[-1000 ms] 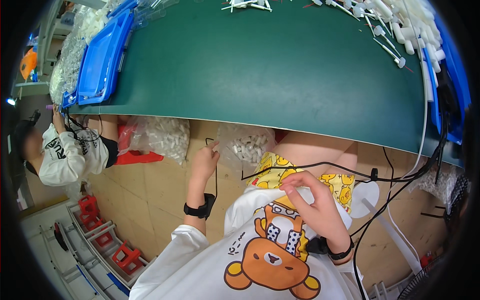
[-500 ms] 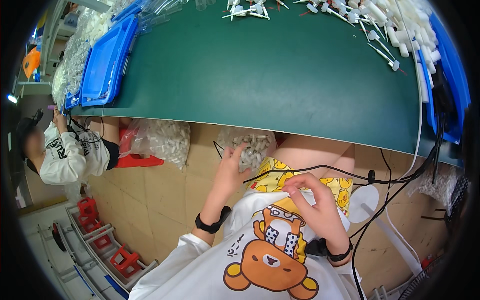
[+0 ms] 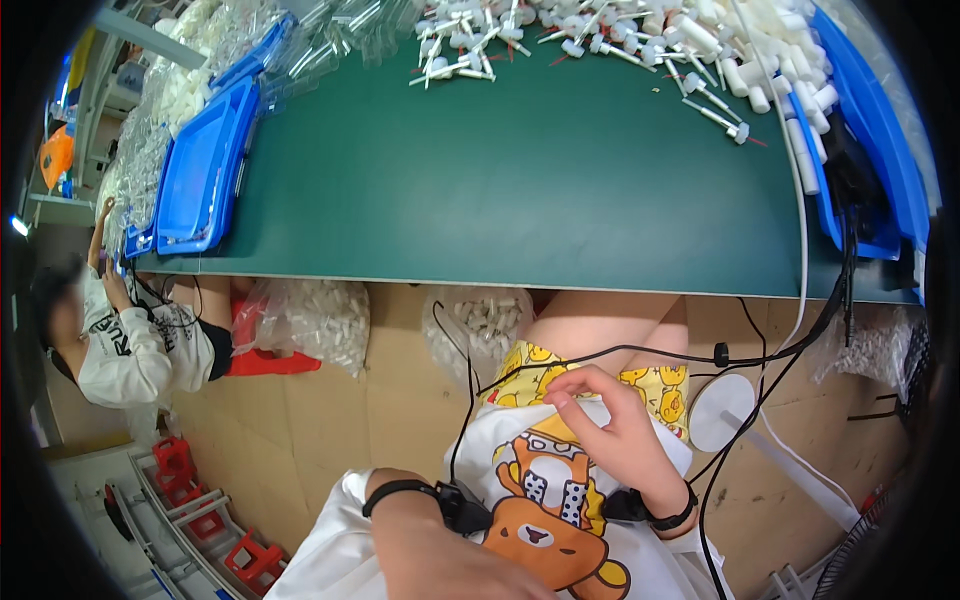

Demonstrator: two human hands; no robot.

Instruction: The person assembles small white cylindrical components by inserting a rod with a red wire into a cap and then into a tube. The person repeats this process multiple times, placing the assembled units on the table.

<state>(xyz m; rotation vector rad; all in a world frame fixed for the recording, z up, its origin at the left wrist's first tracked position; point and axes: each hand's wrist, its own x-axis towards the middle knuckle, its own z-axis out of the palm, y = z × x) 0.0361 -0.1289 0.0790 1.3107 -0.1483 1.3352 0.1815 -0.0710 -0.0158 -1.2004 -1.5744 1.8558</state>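
My left hand (image 3: 465, 572) is bent back toward my shirt at the lower edge, and its fingers are hidden or cut off there. A black wrist strap with a small black box sits on that forearm. My right hand (image 3: 612, 410) hovers over my lap, loosely curved with the thumb apart from the palm and nothing visible in it. It is nearest to my yellow patterned shorts (image 3: 520, 372) and white shirt (image 3: 480, 440). A thin black cable (image 3: 620, 350) runs just beyond it. Neither hand touches the green table (image 3: 500, 190).
Many white plastic parts with thin stems (image 3: 470, 40) lie along the table's far side. White cylinders (image 3: 745, 75) fill the far right beside a blue tray (image 3: 880, 150). Another blue tray (image 3: 205, 175) stands left. Bags of white parts (image 3: 325, 320) rest below the table. A co-worker (image 3: 130, 340) sits left.
My left hand has swung from above my lap down and back toward my chest. The right hand has stayed nearly in place. The view has tilted, showing more of the far table.
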